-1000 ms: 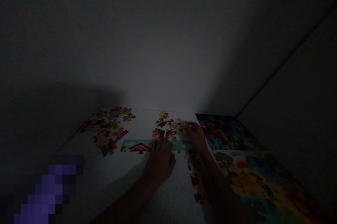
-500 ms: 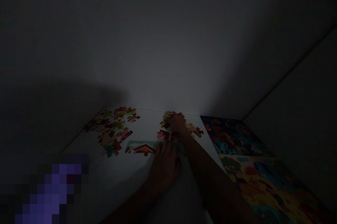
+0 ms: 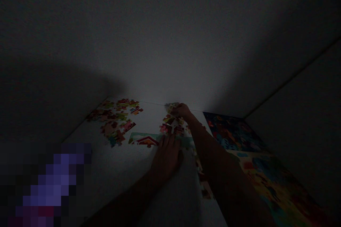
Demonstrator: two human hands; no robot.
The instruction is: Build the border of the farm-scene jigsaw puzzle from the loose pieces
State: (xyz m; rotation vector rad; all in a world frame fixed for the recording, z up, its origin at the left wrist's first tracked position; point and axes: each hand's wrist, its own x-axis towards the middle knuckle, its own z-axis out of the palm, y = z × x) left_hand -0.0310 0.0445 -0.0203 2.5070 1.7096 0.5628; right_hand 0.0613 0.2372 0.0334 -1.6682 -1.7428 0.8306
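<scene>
In dim light, my left hand (image 3: 166,156) lies flat with its fingers stretched over a joined strip of jigsaw puzzle (image 3: 144,139), which shows a red-roofed house on green. Farther off, my right hand (image 3: 183,110) is closed in a pinch on a pale yellowish puzzle piece (image 3: 172,108) near the table's far edge. Between the two hands sit a pink and dark red piece (image 3: 165,128) and a dark red piece (image 3: 179,129). My right forearm partly hides some pieces, including a column of pieces (image 3: 204,186) beside it.
A heap of loose puzzle pieces (image 3: 113,127) spreads over the left of the white table (image 3: 149,117). Two colourful pictures, one dark blue (image 3: 234,133) and one yellow (image 3: 269,180), lie on the right. A wall (image 3: 170,60) rises behind. A pixelated purple shape (image 3: 57,180) fills the lower left.
My right hand has shifted slightly toward the far edge, uncovering pieces beneath it. My left hand stays on the strip. The view has tilted a little, and the column of pieces on the right now shows.
</scene>
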